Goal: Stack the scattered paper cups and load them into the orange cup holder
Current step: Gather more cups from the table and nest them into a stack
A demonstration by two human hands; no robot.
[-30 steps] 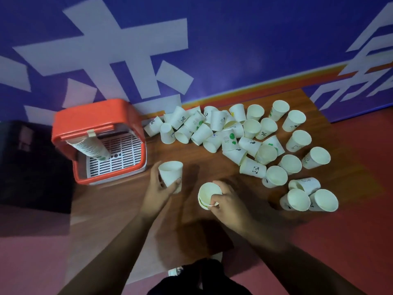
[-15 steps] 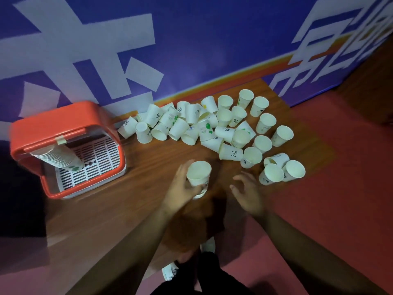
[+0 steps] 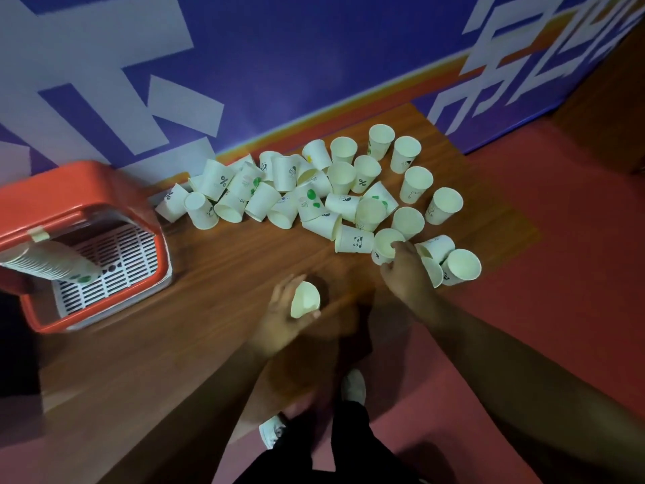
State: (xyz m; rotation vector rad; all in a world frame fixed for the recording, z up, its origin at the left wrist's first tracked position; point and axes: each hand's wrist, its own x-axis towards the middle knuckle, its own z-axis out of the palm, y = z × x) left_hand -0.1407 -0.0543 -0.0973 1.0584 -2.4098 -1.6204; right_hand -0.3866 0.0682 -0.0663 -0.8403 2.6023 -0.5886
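Wooden tabletop [image 3: 223, 274] runs below a blue banner [image 3: 314, 64]. At its left end stands the orange cup holder [image 3: 62, 190], with a tilted stack of cups [image 3: 42, 263] inside, over a white grille [image 3: 115, 253]. Near the front edge the left hand [image 3: 279, 319] grips one paper cup [image 3: 305, 300]. Farther back the scattered cups [image 3: 314, 200] lie heaped, and at the heap's right end the right hand [image 3: 408, 277] pinches another cup [image 3: 384, 244] by its rim.

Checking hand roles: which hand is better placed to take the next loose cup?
Right. The right hand pinches a loose cup at the pile's near edge; the left hand is occupied gripping the held cup.
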